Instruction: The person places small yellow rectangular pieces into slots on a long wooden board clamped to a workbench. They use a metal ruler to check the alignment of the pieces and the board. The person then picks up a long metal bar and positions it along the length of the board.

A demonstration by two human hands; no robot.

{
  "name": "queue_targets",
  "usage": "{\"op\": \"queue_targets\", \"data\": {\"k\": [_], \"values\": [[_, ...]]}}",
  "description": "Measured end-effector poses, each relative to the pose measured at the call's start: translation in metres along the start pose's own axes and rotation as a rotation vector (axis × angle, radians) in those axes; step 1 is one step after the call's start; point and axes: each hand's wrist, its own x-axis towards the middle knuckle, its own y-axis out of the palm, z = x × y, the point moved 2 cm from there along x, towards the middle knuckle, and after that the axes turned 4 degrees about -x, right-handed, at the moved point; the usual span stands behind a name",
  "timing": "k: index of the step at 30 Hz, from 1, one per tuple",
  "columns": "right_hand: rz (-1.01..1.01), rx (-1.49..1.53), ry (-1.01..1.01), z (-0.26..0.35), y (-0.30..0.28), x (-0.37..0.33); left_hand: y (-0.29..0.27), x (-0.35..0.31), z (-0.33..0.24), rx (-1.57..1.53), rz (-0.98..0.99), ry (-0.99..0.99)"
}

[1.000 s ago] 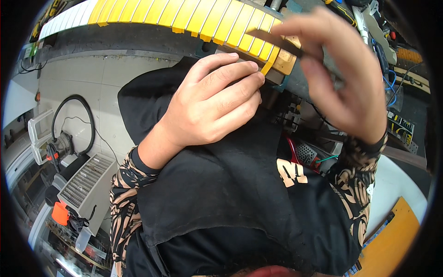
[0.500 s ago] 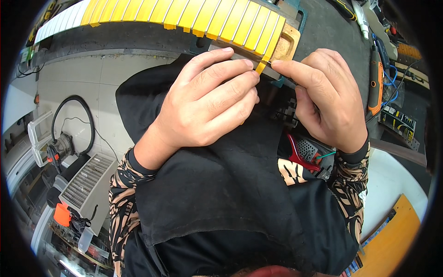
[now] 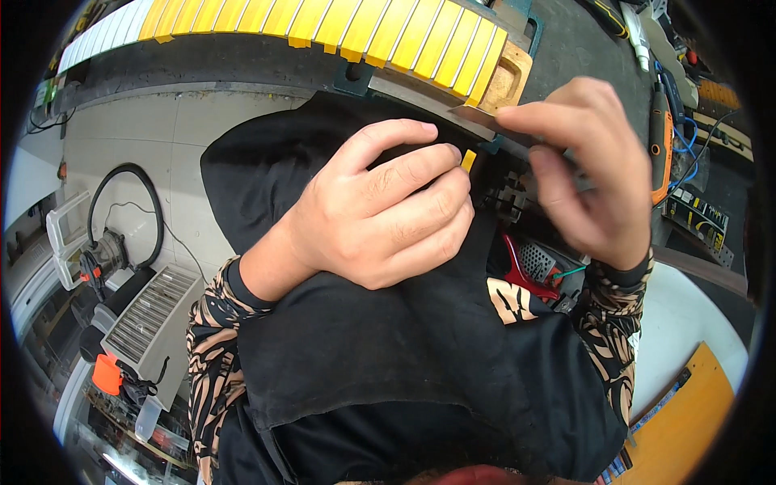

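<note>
A guitar neck [image 3: 339, 31] lies across the bench top, its fingerboard covered with yellow masking tape between the metal frets and pale strips at the far left. Below its right end, my left hand [image 3: 388, 198] is closed, pinching a short strip of yellow tape [image 3: 469, 160] that sticks up past the fingertips, apart from the neck. My right hand [image 3: 586, 162], slightly blurred, grips a thin flat metal blade [image 3: 477, 115]. The blade's tip is by the neck's lower right corner, beside a wooden piece with a hollowed recess [image 3: 509, 77]; whether it touches cannot be told.
On the bench at right lie an orange-and-black tool [image 3: 659, 145], a white tube [image 3: 634, 36] and blue cable. A red-handled tool [image 3: 521, 271] sits below my right hand. At left on the floor stand a grey slatted box [image 3: 153, 315] and a machine with a black hose [image 3: 162, 202].
The tape strip has come away from the neck's end. My left hand has moved down and slightly right with it; my right hand has shifted slightly right, showing more of the blade.
</note>
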Motion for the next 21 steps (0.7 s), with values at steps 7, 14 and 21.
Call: {"op": "queue_targets", "data": {"k": [7, 14, 21], "values": [[-0.070, 0.562, 0.252, -0.058, 0.022, 0.094, 0.006, -0.006, 0.001, -0.042, 0.023, 0.026], [0.028, 0.421, 0.167, -0.076, 0.067, 0.129, 0.001, -0.015, 0.002, -0.010, -0.039, -0.034], [-0.203, 0.038, 0.102, -0.043, 0.039, 0.084, -0.007, -0.016, 0.004, -0.028, -0.083, -0.053]]}}
